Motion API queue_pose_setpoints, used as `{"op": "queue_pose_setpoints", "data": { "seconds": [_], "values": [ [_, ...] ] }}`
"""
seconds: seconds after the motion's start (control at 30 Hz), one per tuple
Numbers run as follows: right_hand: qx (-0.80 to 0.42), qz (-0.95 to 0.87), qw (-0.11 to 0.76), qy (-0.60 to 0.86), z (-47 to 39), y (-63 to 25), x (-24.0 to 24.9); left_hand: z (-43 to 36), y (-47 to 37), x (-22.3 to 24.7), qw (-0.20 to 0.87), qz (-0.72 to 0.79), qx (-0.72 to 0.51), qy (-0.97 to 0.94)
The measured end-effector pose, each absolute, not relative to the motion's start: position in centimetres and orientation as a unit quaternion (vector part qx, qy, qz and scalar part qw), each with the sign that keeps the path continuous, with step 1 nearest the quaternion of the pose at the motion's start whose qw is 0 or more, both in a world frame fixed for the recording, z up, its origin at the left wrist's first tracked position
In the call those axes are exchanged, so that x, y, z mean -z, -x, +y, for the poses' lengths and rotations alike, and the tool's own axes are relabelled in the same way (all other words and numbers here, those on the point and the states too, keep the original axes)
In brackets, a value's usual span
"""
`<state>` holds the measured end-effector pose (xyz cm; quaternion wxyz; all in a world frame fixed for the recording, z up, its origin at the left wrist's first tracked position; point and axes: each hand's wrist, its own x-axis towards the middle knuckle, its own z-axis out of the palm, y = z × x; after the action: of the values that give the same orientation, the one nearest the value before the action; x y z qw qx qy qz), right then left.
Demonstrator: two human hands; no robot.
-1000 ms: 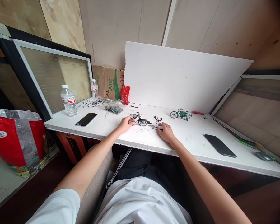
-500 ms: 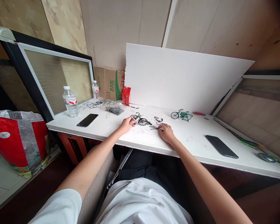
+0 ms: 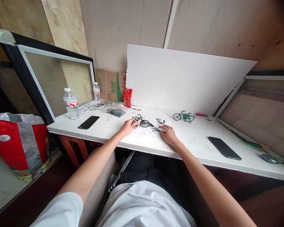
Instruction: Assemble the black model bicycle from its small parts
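Note:
A small black model bicycle lies on the white table in front of me. My left hand has its fingers closed on the near left part of this bicycle. To the right, my right hand rests on the table with its fingertips at small black parts; whether it grips one is too small to tell. Just beyond its fingers lie more black pieces. A finished-looking green model bicycle stands farther right.
Two phones lie left and right. Water bottles, a clear bag of dark parts, black part frames and a red box stand or lie at the back left. A mouse is far right.
My right hand has shifted slightly left, its fingertips closer to the small black parts. My left hand stays at the black bicycle.

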<state>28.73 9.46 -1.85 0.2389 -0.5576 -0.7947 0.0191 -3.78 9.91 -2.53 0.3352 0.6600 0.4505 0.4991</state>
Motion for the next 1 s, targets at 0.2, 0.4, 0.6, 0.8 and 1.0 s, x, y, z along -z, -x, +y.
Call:
{"op": "queue_pose_setpoints", "data": {
  "seconds": [0.2,0.4,0.6,0.8,1.0],
  "values": [
    [-0.023,-0.804,0.24,0.543,9.34,-28.62,1.53,9.81,3.78,2.5,0.333,0.45,-0.498,-0.663],
    [-0.007,-0.813,0.275,0.513,9.12,-28.32,1.31,9.44,3.67,2.15,0.331,0.452,-0.495,-0.664],
    [-0.008,-0.819,0.288,0.497,9.0,-28.17,1.3,9.57,3.64,2.26,0.323,0.445,-0.495,-0.673],
    [-0.012,-0.818,0.271,0.507,8.92,-28.17,1.28,9.68,3.66,2.52,0.322,0.44,-0.502,-0.672],
    [-0.005,-0.819,0.261,0.511,8.86,-28.15,1.21,9.55,3.85,2.62,0.276,0.442,-0.498,-0.693]
  ]
}}
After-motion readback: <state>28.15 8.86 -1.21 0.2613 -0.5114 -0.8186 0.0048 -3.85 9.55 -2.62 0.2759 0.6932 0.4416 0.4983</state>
